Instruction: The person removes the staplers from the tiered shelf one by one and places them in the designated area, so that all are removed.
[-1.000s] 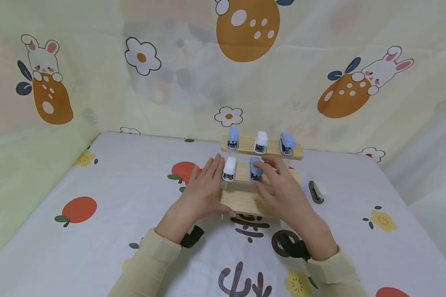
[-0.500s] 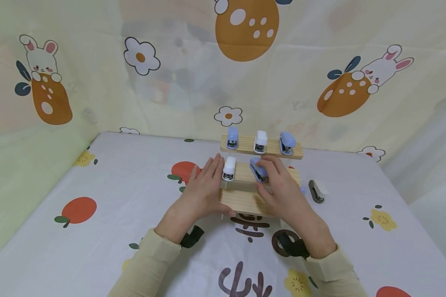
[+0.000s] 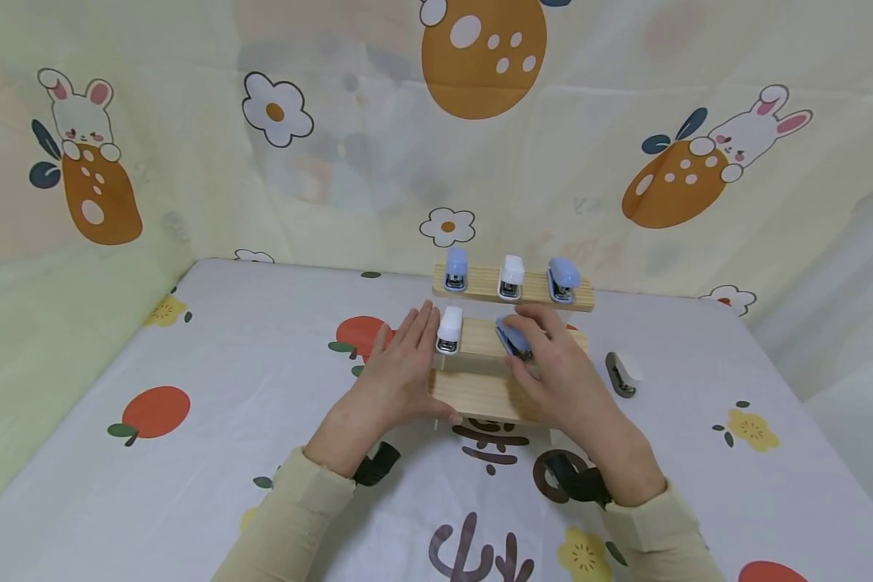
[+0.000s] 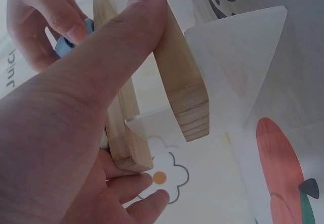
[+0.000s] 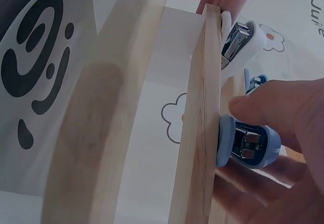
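Observation:
A tiered wooden rack stands on the table, and my right hand (image 3: 566, 384) pinches a blue mini stapler (image 3: 513, 338) at its middle shelf (image 3: 480, 339). The stapler sits at an angle; in the right wrist view its metal front shows between thumb and fingers. To its left on that shelf is a white mini stapler (image 3: 449, 330). My left hand (image 3: 393, 376) rests on the rack's left end with straight fingers. Its thumb touches the bare bottom shelf (image 3: 480, 394), as the left wrist view also shows.
On the top shelf (image 3: 482, 280) stand a blue stapler (image 3: 456, 270), a white stapler (image 3: 512, 277) and another blue stapler (image 3: 563, 280). A grey-and-white stapler (image 3: 622, 374) lies on the patterned tablecloth (image 3: 247, 404), right of the rack. A printed curtain (image 3: 349, 186) hangs behind.
On the middle shelf, the blue stapler has turned from facing straight forward to an angle and shifted slightly right, with my right hand. My left hand stays in place.

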Motion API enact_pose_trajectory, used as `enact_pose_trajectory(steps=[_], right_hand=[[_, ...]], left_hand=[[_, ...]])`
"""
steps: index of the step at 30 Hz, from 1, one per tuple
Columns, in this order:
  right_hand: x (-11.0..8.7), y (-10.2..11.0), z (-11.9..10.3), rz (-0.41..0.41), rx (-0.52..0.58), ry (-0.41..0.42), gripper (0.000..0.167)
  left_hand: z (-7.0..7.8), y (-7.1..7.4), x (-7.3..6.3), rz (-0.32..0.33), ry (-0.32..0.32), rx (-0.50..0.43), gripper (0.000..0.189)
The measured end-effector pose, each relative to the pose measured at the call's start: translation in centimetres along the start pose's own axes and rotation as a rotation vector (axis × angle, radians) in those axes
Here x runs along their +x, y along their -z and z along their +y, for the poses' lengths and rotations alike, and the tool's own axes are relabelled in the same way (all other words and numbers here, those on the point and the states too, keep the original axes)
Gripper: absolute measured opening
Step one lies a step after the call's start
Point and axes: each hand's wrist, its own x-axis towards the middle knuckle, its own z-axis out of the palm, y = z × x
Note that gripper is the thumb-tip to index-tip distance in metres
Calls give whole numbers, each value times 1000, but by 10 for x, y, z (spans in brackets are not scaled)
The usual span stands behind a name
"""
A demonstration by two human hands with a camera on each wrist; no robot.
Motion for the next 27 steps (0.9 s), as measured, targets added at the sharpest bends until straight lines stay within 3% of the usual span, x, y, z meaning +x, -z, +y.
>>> enact_pose_trajectory(steps=[5,16,27], right_hand=[[1,1,4,-7,12,30,42],[-3,14,14,88,-11,123,40],[-11,36,17,73,-30,70,41]], left_hand=[[0,0,0,0,-1,5,142],[0,0,-1,6,2,16,143],[1,0,-1,10,-2,5,143]])
